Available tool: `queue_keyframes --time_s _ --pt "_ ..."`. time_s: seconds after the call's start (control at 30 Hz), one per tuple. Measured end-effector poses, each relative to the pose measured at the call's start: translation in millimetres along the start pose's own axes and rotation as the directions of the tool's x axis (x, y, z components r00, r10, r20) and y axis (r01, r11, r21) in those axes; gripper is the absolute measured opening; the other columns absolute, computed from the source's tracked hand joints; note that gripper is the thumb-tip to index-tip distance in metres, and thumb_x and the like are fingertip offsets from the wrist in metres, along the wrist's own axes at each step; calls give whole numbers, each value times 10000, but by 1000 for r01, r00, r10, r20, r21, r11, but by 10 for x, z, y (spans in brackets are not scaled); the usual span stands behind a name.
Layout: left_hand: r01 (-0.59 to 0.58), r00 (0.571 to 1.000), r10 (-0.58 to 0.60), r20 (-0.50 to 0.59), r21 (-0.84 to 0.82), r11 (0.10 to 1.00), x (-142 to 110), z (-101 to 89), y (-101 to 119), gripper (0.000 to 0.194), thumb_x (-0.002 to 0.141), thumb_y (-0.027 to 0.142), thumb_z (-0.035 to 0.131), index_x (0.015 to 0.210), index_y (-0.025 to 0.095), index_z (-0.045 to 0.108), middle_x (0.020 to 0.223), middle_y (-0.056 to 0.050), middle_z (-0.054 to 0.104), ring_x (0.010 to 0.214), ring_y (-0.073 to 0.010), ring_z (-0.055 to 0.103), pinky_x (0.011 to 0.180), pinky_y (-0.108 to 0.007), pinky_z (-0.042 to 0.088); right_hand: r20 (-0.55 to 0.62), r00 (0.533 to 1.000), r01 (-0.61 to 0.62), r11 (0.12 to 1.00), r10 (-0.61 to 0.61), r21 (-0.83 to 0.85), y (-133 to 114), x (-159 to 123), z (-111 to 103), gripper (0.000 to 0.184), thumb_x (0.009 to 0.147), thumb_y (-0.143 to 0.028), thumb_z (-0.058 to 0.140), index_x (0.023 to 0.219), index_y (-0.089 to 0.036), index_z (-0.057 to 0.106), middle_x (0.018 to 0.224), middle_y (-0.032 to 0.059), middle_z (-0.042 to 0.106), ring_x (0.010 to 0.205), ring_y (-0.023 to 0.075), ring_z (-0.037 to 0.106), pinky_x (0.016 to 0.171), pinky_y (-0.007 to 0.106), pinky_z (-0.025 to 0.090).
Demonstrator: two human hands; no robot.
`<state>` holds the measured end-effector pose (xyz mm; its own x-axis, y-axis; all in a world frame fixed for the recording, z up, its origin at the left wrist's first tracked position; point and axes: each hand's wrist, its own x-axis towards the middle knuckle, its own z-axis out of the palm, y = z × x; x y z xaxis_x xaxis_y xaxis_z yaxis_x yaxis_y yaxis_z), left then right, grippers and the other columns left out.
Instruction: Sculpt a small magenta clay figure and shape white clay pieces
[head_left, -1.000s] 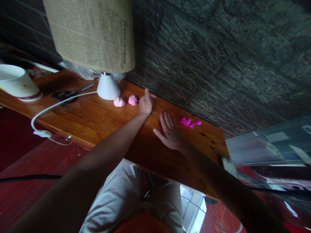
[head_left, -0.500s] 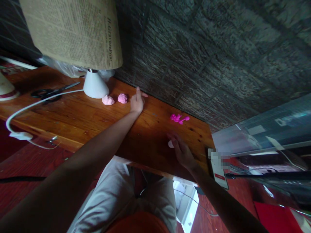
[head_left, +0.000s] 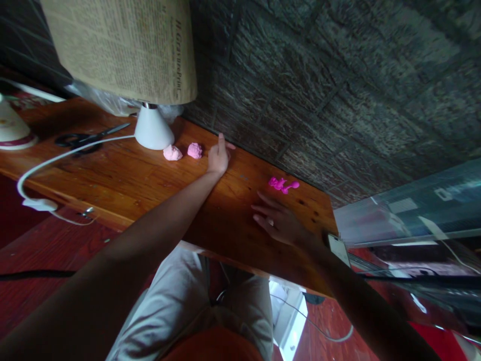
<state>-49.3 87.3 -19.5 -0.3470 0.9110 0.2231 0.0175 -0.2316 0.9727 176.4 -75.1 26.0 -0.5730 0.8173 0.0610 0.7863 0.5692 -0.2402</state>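
Observation:
My left hand [head_left: 219, 156] rests near the back edge of the wooden table with a finger raised and others stretched toward the wall. It holds nothing I can see. To its left lie a pink clay lump [head_left: 194, 150] and a paler pink clay lump [head_left: 172, 153]. Palm down over the table, my right hand [head_left: 280, 220] has its fingers spread. A small pale pink piece [head_left: 271, 222] shows between the thumb and fingers, mostly hidden by the hand. Just beyond the fingertips lie bright magenta clay pieces [head_left: 282, 185], thin and irregular.
A lamp with a white base [head_left: 153, 129] and newsprint shade [head_left: 128, 50] stands at the left. Behind it lies clear plastic. Black-handled scissors [head_left: 88, 140], a white cord [head_left: 67, 156] and a paper cup [head_left: 15, 128] are farther left. A phone [head_left: 338, 249] lies at the right edge.
My right hand has turned palm down and spread its fingers; earlier its fingertips pinched the pale pink piece. My left hand has kept its place on the table. The view has shifted slightly.

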Motion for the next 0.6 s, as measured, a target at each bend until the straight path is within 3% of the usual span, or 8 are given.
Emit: queue_keyframes --time_s 0.13,0.23,0.4,0.5,0.6 --pt "-4 1000 4 15 -6 1000 -11 0 21 668 1057 471 223 772 190 758 449 19 477 568 -133 579 729 -266 462 17 1000 23 995 -22 -95 -129 103 61 540 1006 -471 457 1393 -123 601 1615 185 354 1463 332 411 1180 504 400" --pt "6 1000 -6 23 4 1000 -16 -2 40 679 1057 477 221 765 186 760 445 19 470 550 -130 567 714 -268 459 39 995 93 987 -89 -128 -277 55 150 561 1036 -408 385 1442 -48 528 1592 231 375 1521 321 297 1214 505 341" --pt "32 999 -32 23 -2 999 -29 -2 61 691 1057 481 206 771 181 759 449 14 479 563 -134 578 717 -267 467 86 996 38 981 -22 -189 -281 -106 174 541 1046 -357 348 1467 -52 497 1571 228 415 1507 310 334 1209 501 345" --pt "29 999 -30 39 5 1000 -42 5 62 704 1050 519 203 782 180 759 448 12 481 566 -140 584 717 -269 476 103 995 23 979 -2 -204 -230 -91 153 641 1030 -471 373 1541 -83 385 1619 200 342 1531 323 272 1212 543 308" --pt "11 999 -12 39 23 1000 -52 1 61 700 1045 535 207 801 190 765 453 11 487 590 -145 599 733 -268 480 96 994 72 974 -52 -214 -252 62 182 805 959 -633 440 1579 -135 310 1668 164 230 1566 344 120 1233 609 176"
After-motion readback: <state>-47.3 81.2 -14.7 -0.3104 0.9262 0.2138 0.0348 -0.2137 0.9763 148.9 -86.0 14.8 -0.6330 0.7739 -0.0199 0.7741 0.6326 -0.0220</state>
